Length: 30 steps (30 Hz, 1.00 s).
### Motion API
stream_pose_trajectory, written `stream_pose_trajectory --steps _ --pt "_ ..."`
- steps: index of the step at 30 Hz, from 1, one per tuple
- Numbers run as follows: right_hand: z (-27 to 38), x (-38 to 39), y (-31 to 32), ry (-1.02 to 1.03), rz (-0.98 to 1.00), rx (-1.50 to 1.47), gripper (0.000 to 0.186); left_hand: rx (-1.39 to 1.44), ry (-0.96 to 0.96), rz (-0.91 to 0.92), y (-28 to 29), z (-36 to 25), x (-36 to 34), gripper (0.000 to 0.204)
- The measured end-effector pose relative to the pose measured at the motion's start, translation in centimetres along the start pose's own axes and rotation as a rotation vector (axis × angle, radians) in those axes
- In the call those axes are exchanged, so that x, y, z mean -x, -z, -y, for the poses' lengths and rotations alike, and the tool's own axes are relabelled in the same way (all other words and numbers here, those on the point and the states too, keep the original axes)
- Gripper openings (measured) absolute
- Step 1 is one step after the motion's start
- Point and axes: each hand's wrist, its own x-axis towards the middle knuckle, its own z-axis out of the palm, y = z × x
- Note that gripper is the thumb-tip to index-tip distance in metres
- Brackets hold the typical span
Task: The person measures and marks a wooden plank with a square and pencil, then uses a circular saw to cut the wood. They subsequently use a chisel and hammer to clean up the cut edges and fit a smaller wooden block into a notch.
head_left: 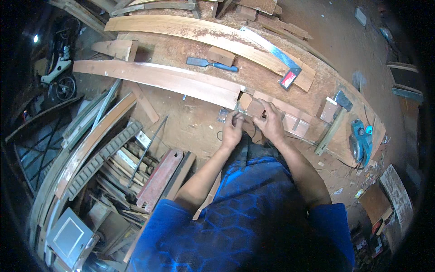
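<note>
At the near edge of the workbench, my right hand (pixel 272 123) grips a small brown wooden block (pixel 256 109) between thumb and fingers. Close beside it, my left hand (pixel 232 130) has its fingers pinched together; what lies in them is too small to make out. A long pale board (pixel 167 80) lies on the bench, its right end just beyond my left hand. Right of the block is a flat piece of wood (pixel 294 123) with dark slots across it. A blue-handled chisel (pixel 211 64) rests farther back, beside a wooden block (pixel 221 56).
A try square (pixel 287 77) lies over a long curved plank (pixel 190 31). To the right are a hammer-like tool (pixel 332 122) and a teal power tool (pixel 361 143). Stacked timber (pixel 122 167) fills the lower left. A motorbike (pixel 62 75) stands farther left.
</note>
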Motion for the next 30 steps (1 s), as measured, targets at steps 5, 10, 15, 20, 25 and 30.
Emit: stream_pose_trajectory --steps 5,10,15,20,25,30 --pt "0.2 -1.5 -1.6 -0.057 0.056 0.049 0.066 -0.51 -0.596 -0.227 -0.3 -0.3 -2.4 0.07" --pt "1.2 -2.9 -2.9 -0.101 0.079 0.105 0.065 -0.504 -0.523 -0.224 -1.8 -1.1 -4.3 0.075" --pt "0.9 -3.7 -3.0 -0.087 0.109 0.152 0.07 -0.49 -0.498 -0.245 -2.4 0.3 -5.7 0.071" --pt "0.4 -1.6 -1.8 -0.115 0.053 0.087 0.073 -0.389 -0.412 -0.2 -2.8 1.4 -6.1 0.071" --pt "-7.1 4.1 5.6 -0.332 -0.263 0.225 0.063 -0.48 -0.492 -0.307 -3.3 1.2 -5.6 0.075" --pt "-21.6 11.4 15.6 -0.448 -0.529 0.622 0.057 -0.497 -0.525 -0.305 -3.3 2.2 -5.8 0.071"
